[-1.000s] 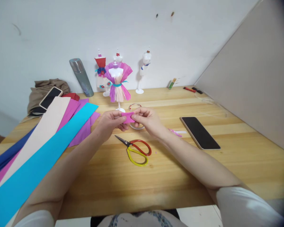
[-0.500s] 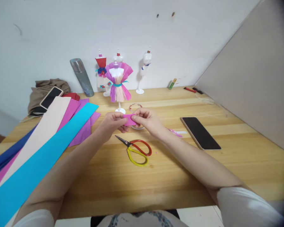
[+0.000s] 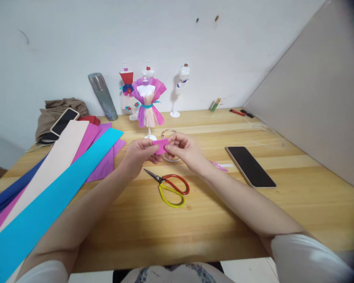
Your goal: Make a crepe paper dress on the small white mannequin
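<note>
A small pink paper piece [image 3: 160, 146] is stretched between my two hands above the table. My left hand [image 3: 139, 156] pinches its left end, and my right hand [image 3: 185, 151] pinches its right end. Scissors [image 3: 162, 179] with one red and one yellow handle lie just below the hands, blades pointing left. Partly hidden behind my right hand is a round roll [image 3: 169, 133]. Beyond the hands stands a small mannequin [image 3: 147, 103] in a purple, pink and cream paper dress with a blue tie at the waist.
Long coloured paper strips [image 3: 73, 173] cover the left side of the table [image 3: 141, 232]. More mannequins [image 3: 183, 76], a bottle [image 3: 104, 96] and a green box [image 3: 215, 105] stand near the wall. A phone [image 3: 250, 166] lies right; another phone [image 3: 65, 122] rests on brown cloth [image 3: 51, 110].
The pink piece has tilted a little, its right end slightly higher. Both hands keep their pinch on it.
</note>
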Demonstrator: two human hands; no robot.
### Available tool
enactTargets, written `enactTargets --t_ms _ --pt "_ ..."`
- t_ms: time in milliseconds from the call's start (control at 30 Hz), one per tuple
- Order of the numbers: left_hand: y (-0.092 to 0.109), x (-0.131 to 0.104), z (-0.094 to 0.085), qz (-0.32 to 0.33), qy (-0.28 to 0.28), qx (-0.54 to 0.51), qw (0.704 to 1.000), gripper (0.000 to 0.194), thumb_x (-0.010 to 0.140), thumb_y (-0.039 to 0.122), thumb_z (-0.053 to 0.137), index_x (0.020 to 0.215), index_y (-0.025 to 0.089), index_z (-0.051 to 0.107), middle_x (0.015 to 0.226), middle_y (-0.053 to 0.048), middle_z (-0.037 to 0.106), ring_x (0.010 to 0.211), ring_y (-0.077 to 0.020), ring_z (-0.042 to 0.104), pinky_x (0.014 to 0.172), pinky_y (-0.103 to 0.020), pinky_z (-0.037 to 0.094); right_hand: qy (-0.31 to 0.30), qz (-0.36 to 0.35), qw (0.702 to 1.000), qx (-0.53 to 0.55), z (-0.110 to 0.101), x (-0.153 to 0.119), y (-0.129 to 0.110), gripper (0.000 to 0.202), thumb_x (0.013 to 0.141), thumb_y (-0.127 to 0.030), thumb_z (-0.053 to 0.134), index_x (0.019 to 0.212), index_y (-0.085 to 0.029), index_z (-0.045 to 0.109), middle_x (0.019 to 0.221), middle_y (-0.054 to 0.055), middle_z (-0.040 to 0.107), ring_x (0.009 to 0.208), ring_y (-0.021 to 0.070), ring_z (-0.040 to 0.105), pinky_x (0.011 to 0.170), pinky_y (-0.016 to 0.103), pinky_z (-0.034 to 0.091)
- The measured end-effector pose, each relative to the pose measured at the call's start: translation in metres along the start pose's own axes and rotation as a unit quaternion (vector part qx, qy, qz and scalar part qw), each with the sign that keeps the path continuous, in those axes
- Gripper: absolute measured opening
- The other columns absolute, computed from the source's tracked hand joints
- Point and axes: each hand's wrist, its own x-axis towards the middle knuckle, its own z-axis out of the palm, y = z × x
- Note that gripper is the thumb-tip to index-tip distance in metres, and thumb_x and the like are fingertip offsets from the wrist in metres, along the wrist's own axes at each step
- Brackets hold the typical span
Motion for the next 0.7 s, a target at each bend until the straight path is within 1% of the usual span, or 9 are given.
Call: enactTargets --t_ms 67,167,267,400,467,533,700 --pt "0.001 -0.001 0.000 0.010 0.000 0.017 1.000 0.033 0.062 0.041 0.087 0.068 0.013 0.071 0.058 -0.004 0.071 0.050 -0.0120 0.065 0.050 -0.021 0.053 -0.003 -0.002 1.000 -0.001 -0.001 -0.001 -0.001 0.033 0.065 -0.036 0.088 0.076 -0.018 0.063 0.059 -0.004 0.065 0.050 0.0078 0.058 0.051 0.020 0.047" --pt "0.002 -0.001 0.000 0.028 0.000 0.041 0.999 0.033 0.064 0.040 0.089 0.072 0.012 0.072 0.055 -0.002 0.070 0.047 -0.0116 0.064 0.049 -0.021 0.053 -0.002 -0.004 1.000 0.004 -0.002 -0.001 0.000 0.031 0.065 -0.034 0.089 0.076 -0.018 0.064 0.057 -0.005 0.064 0.048 0.0079 0.058 0.048 0.019 0.044" --pt "0.003 -0.001 -0.001 0.047 -0.008 0.027 0.998 0.036 0.064 0.041 0.090 0.077 0.013 0.073 0.055 -0.001 0.070 0.047 -0.0121 0.065 0.049 -0.020 0.054 -0.007 -0.012 0.999 0.038 -0.003 0.000 0.002 0.030 0.066 -0.033 0.089 0.079 -0.018 0.067 0.059 -0.005 0.067 0.047 0.0072 0.057 0.047 0.018 0.043" --pt "0.002 -0.001 -0.004 0.084 -0.041 -0.003 0.996 0.038 0.068 0.040 0.091 0.089 0.013 0.075 0.059 -0.002 0.073 0.051 -0.0139 0.069 0.051 -0.021 0.056 -0.035 -0.020 0.994 0.099 -0.004 0.002 0.001 0.028 0.065 -0.032 0.091 0.080 -0.019 0.072 0.064 -0.004 0.070 0.049 0.0068 0.057 0.049 0.019 0.046" --pt "0.002 0.000 -0.006 0.106 -0.060 -0.015 0.992 0.035 0.072 0.038 0.089 0.095 0.015 0.077 0.063 -0.002 0.075 0.054 -0.0142 0.071 0.053 -0.021 0.058 -0.046 -0.018 0.992 0.119 -0.006 0.002 0.000 0.025 0.065 -0.030 0.092 0.078 -0.020 0.073 0.064 -0.003 0.071 0.049 0.0069 0.058 0.051 0.019 0.047" --pt "0.001 0.001 -0.007 0.124 -0.072 -0.024 0.989 0.030 0.075 0.035 0.088 0.096 0.016 0.079 0.066 -0.003 0.077 0.057 -0.0138 0.072 0.055 -0.020 0.059 -0.056 -0.024 0.989 0.132 -0.007 0.002 -0.001 0.023 0.065 -0.029 0.092 0.078 -0.020 0.075 0.064 -0.003 0.072 0.051 0.0072 0.059 0.053 0.019 0.048" --pt "-0.002 0.002 -0.008 0.143 -0.076 -0.036 0.986 0.022 0.077 0.032 0.087 0.094 0.020 0.083 0.067 -0.003 0.078 0.057 -0.0134 0.072 0.056 -0.020 0.060 -0.068 -0.037 0.988 0.134 -0.010 0.003 -0.001 0.017 0.066 -0.025 0.090 0.078 -0.021 0.078 0.064 -0.002 0.073 0.053 0.0090 0.062 0.057 0.022 0.051"
